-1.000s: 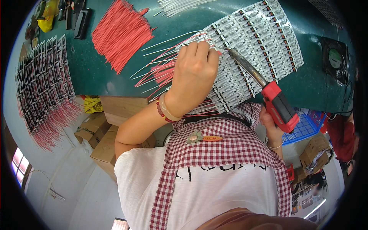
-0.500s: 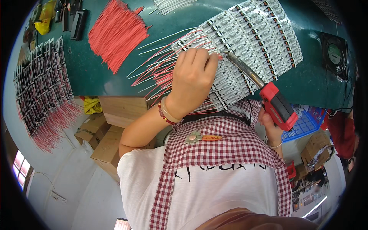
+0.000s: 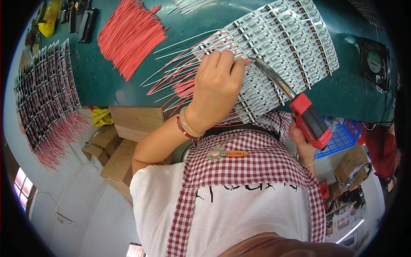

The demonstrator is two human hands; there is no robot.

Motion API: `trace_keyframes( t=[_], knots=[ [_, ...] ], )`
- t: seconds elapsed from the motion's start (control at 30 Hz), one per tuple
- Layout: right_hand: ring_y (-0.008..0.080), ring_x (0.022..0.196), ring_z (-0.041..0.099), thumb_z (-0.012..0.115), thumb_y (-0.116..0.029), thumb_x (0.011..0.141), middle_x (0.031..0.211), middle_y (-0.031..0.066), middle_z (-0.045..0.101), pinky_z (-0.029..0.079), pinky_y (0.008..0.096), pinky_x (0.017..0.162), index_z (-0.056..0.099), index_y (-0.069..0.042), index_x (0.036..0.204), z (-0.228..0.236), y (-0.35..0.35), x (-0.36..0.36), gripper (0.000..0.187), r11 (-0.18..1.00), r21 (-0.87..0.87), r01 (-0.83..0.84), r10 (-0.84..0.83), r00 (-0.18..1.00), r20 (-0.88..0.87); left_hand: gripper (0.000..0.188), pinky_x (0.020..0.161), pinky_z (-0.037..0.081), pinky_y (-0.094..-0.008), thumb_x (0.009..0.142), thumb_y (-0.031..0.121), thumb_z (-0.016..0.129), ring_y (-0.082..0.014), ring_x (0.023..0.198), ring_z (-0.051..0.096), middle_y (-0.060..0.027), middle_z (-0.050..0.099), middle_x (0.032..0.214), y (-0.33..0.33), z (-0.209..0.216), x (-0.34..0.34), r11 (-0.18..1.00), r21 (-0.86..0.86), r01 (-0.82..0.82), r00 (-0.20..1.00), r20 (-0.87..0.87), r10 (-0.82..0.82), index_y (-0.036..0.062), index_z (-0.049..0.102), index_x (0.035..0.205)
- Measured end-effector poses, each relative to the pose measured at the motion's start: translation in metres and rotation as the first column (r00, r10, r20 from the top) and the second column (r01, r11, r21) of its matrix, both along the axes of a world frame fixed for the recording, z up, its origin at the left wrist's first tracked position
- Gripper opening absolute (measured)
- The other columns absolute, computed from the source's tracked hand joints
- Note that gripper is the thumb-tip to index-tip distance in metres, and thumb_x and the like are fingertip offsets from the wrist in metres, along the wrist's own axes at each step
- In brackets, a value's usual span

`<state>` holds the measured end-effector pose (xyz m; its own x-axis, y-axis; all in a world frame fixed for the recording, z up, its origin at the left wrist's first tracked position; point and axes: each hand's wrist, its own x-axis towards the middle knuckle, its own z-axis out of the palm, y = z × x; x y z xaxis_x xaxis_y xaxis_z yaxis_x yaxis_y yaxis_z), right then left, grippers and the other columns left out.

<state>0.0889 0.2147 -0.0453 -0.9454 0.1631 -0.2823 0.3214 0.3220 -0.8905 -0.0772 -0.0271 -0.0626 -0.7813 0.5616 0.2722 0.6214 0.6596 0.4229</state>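
My left hand (image 3: 217,88) is closed over the left part of a sheet of small silvery circuit modules (image 3: 278,40). Its fingers pinch red wires (image 3: 185,88), whose bundle sticks out to the left beneath the palm; the exact grip is hidden under the fingers. Several red and white wires fan leftward from the modules. My right hand (image 3: 302,143) is wrapped around the red and black handle of a soldering iron (image 3: 311,122). The iron's bent metal tip meets the modules just right of my left fingertips, near a short bit of red wire.
On the green table (image 3: 137,92) lie a pile of red wires (image 3: 130,38) and some white wires (image 3: 192,5). Wired module sheets (image 3: 49,94) hang over the left edge. A black fan (image 3: 374,62) stands at right. Below are cardboard boxes (image 3: 122,165) and a blue basket (image 3: 342,139).
The left hand has shifted very slightly upward over the modules. The soldering iron's tip stays at nearly the same spot, its handle a touch lower.
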Motion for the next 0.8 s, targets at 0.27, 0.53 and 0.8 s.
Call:
trace_keyframes(
  t=[0.27, 0.53, 0.8],
  knots=[
    [0.0234, 0.077, 0.068, 0.075, -0.016, 0.083, 0.092, 0.0112, 0.069, 0.053, 0.0327, 0.069, 0.073, -0.002, 0.102, -0.005, 0.003, 0.007, 0.024, 1.0, -0.007, 0.02, -0.02, 0.999, 0.03, 0.011, 0.07, 0.044, -0.0369, 0.074, 0.003, 0.063, -0.0262, 0.078, 0.054, -0.0112, 0.051, 0.081, 0.001, 0.003, -0.002, 1.0, -0.028, 0.001, 1.0, 0.028, 0.0, -0.0018, 0.063, 0.085],
    [0.0207, 0.076, 0.069, 0.076, -0.018, 0.083, 0.087, 0.009, 0.072, 0.054, 0.032, 0.07, 0.074, -0.001, 0.098, -0.003, 0.001, 0.006, 0.023, 0.998, -0.029, 0.058, -0.058, 0.998, 0.014, 0.01, 0.07, 0.044, -0.0364, 0.074, 0.003, 0.064, -0.0261, 0.078, 0.054, -0.0114, 0.051, 0.081, 0.002, 0.002, -0.002, 1.0, -0.03, -0.009, 1.0, 0.013, 0.01, -0.0017, 0.063, 0.083],
    [0.0217, 0.083, 0.071, 0.076, -0.013, 0.083, 0.095, 0.0113, 0.074, 0.055, 0.033, 0.076, 0.074, -0.002, 0.104, -0.009, 0.006, 0.014, 0.024, 0.996, -0.054, 0.067, -0.066, 0.997, 0.028, 0.008, 0.07, 0.043, -0.0361, 0.075, 0.005, 0.065, -0.0262, 0.078, 0.053, -0.0113, 0.051, 0.081, 0.002, 0.003, -0.002, 0.999, -0.055, -0.001, 1.0, 0.001, 0.001, 0.0001, 0.061, 0.081]
  ],
)
